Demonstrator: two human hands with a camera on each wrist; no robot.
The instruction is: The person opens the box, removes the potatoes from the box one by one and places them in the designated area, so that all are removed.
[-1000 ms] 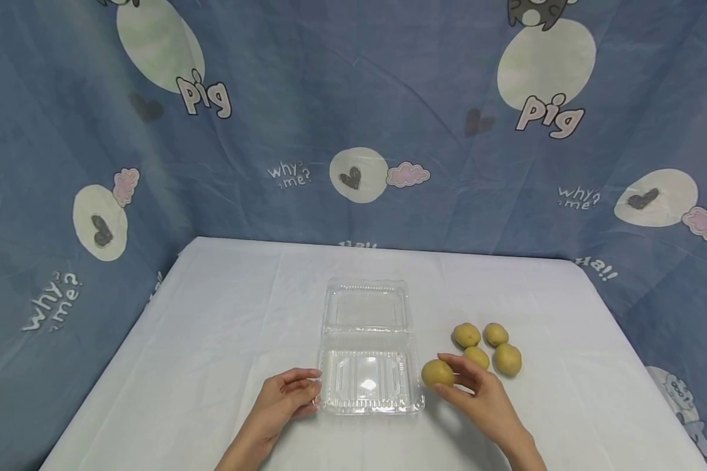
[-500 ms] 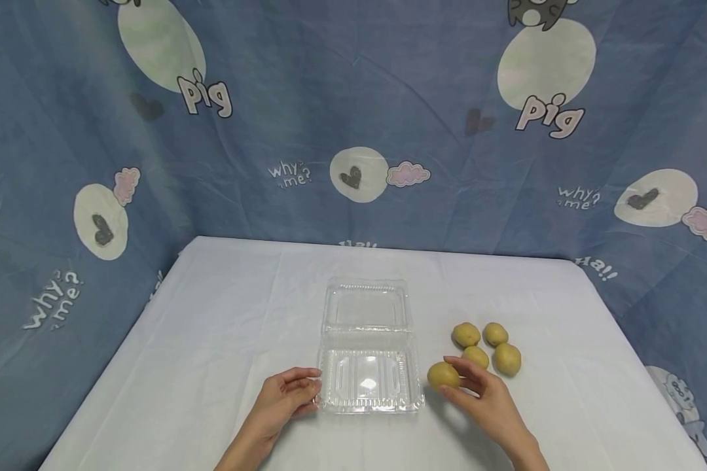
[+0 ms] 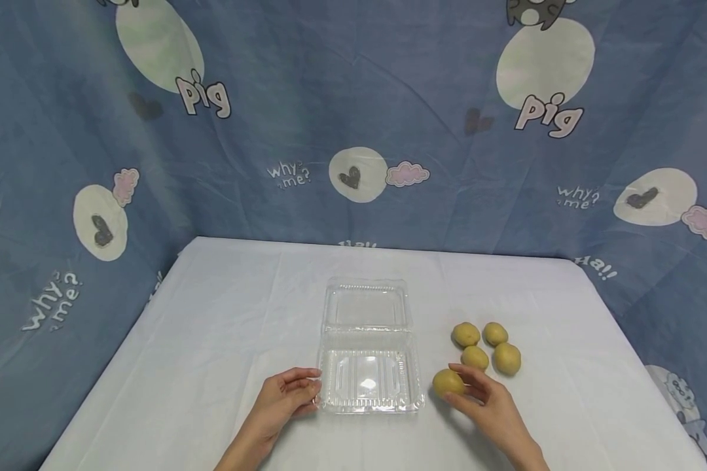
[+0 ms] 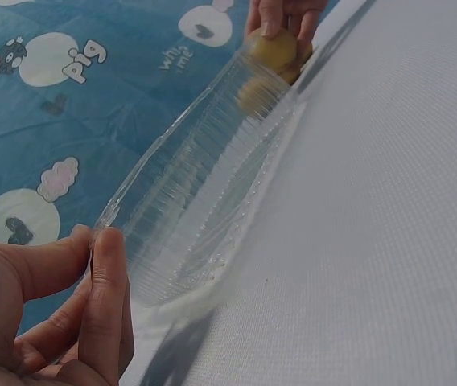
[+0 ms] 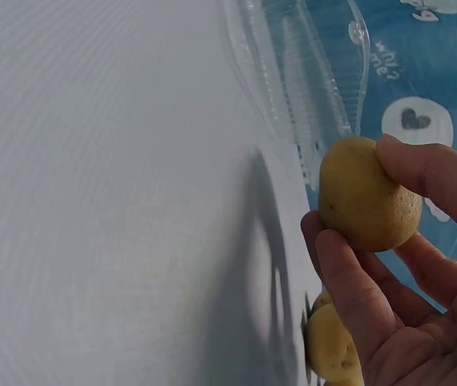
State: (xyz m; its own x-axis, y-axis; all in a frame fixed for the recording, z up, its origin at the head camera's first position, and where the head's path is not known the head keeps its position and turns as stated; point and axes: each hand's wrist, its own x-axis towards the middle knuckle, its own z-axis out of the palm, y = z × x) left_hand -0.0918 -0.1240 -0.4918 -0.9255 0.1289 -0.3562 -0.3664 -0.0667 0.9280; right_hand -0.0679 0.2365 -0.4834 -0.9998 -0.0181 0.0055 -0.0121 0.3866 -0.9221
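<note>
A clear plastic clamshell box [image 3: 366, 379] lies with its lid folded back toward the far side, and nothing sits in it. At its left rim, my left hand [image 3: 285, 400] pinches the edge between thumb and fingers, as the left wrist view shows close up. To the right of the box, my right hand [image 3: 486, 402] holds a potato [image 3: 448, 383] in its fingertips and thumb. The right wrist view shows that yellow-brown potato [image 5: 365, 193] raised off the cloth, apart from the box. Several more potatoes [image 3: 474, 358] lie just beyond the right hand.
A white cloth [image 3: 230, 327] covers the table. Behind and at both sides hangs a blue printed curtain [image 3: 259, 118], meeting the table's far edge.
My right hand has shifted slightly right and toward me with the potato, away from the box. The left hand and the box stay where they were.
</note>
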